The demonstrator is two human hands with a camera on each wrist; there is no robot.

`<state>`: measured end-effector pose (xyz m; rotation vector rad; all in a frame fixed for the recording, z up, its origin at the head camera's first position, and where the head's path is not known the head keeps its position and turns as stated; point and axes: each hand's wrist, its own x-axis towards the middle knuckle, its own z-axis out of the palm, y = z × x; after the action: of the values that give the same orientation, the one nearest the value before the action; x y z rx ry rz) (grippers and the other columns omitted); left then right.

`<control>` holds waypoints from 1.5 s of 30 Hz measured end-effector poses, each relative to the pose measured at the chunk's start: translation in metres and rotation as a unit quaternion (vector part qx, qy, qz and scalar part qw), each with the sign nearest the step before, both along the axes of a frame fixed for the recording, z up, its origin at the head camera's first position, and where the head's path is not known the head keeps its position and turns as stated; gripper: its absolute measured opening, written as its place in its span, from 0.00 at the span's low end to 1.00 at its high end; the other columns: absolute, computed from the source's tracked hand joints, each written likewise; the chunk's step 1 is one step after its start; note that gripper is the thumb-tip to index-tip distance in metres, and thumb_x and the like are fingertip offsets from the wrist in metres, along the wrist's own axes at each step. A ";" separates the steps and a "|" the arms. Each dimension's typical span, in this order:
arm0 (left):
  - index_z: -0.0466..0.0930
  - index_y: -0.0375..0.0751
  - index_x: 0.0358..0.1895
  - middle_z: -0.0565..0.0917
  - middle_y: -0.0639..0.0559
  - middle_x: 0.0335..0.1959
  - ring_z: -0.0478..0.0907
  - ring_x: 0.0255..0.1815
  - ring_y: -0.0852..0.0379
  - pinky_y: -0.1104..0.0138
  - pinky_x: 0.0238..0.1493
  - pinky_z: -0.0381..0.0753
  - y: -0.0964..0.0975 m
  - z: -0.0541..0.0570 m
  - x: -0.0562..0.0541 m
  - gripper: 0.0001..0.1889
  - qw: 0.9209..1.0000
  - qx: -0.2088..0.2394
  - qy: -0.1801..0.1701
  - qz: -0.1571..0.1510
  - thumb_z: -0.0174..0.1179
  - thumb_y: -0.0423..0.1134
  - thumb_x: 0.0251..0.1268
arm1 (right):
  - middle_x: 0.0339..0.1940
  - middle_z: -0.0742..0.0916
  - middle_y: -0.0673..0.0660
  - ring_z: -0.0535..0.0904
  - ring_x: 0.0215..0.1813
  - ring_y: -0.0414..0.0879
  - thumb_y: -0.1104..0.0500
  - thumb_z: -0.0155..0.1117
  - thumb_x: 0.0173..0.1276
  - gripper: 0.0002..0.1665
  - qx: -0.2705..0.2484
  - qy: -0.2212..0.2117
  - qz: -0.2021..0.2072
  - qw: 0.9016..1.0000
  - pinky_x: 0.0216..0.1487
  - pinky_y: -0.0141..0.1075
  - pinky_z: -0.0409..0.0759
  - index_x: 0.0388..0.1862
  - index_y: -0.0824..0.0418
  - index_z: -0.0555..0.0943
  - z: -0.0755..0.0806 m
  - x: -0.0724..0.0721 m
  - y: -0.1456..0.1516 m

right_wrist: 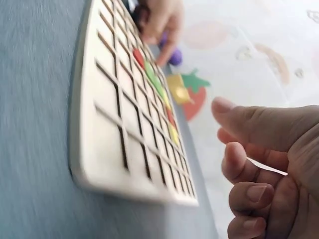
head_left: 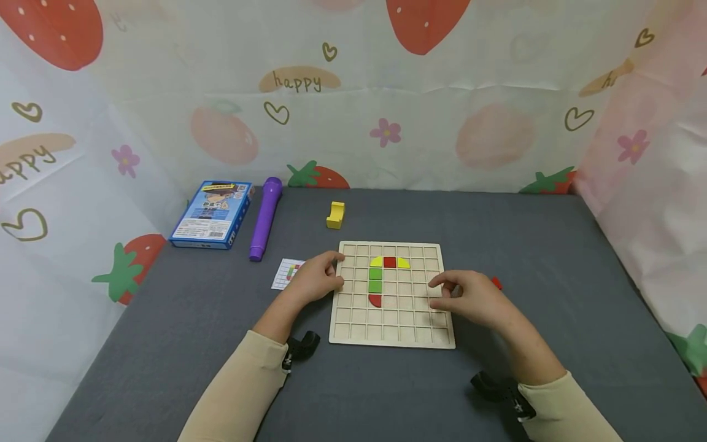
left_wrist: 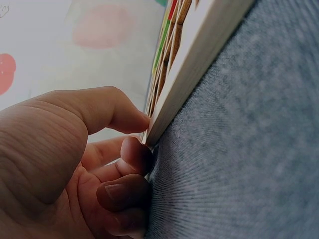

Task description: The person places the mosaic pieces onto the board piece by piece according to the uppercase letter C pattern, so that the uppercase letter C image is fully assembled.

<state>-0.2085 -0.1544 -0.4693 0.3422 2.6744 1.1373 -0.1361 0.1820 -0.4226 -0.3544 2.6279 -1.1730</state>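
Note:
A light wooden grid board (head_left: pixel 409 325) lies on the dark cloth, bearing several flat pieces. Down one column run a yellow piece (head_left: pixel 376 262), green squares (head_left: pixel 375 286) and a rounded red piece (head_left: pixel 375 301); a red square (head_left: pixel 390 262) and another yellow piece (head_left: pixel 404 263) continue the top row. My left hand (head_left: pixel 313 279) touches the board's left edge with thumb and index finger apart; its other fingers bend beside the edge in the left wrist view. Over the right edge hovers my right hand (head_left: pixel 469 297), thumb and forefinger apart, nothing between them.
A printed pattern card (head_left: pixel 282 274) lies partly behind the left hand. Beyond the board are a yellow block (head_left: pixel 335 215), a purple microphone-shaped tube (head_left: pixel 266 218) and a blue box (head_left: pixel 212 215). Some red (head_left: pixel 496 283) shows behind the right hand. Printed curtains enclose the table.

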 end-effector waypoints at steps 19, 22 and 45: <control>0.77 0.39 0.67 0.74 0.53 0.23 0.68 0.22 0.58 0.65 0.27 0.65 0.000 -0.001 0.001 0.30 1.000 -0.006 0.007 -0.003 0.62 0.33 0.57 | 0.29 0.80 0.51 0.74 0.33 0.45 0.61 0.79 0.59 0.16 0.084 -0.037 0.023 0.996 0.36 0.39 0.73 0.43 0.65 0.86 -0.014 0.009 0.074; 0.77 0.39 0.67 0.74 0.52 0.23 0.68 0.22 0.58 0.65 0.27 0.65 0.000 0.000 0.001 0.30 1.000 -0.006 0.006 -0.003 0.62 0.33 0.57 | 0.29 0.80 0.51 0.74 0.33 0.45 0.61 0.80 0.58 0.14 0.085 -0.039 0.020 0.995 0.35 0.40 0.73 0.40 0.64 0.87 -0.017 0.008 0.074; 0.77 0.38 0.66 0.75 0.53 0.22 0.67 0.19 0.59 0.65 0.24 0.64 -0.001 -0.001 0.000 0.30 1.000 0.009 0.018 -0.013 0.61 0.33 0.56 | 0.35 0.83 0.51 0.71 0.23 0.45 0.58 0.72 0.66 0.11 0.022 0.043 0.019 0.999 0.25 0.36 0.71 0.47 0.56 0.85 0.002 -0.001 0.012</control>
<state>-0.2086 -0.1556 -0.4704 0.4031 2.6838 1.1588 -0.1373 0.1942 -0.4207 -0.4552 2.7026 -1.1096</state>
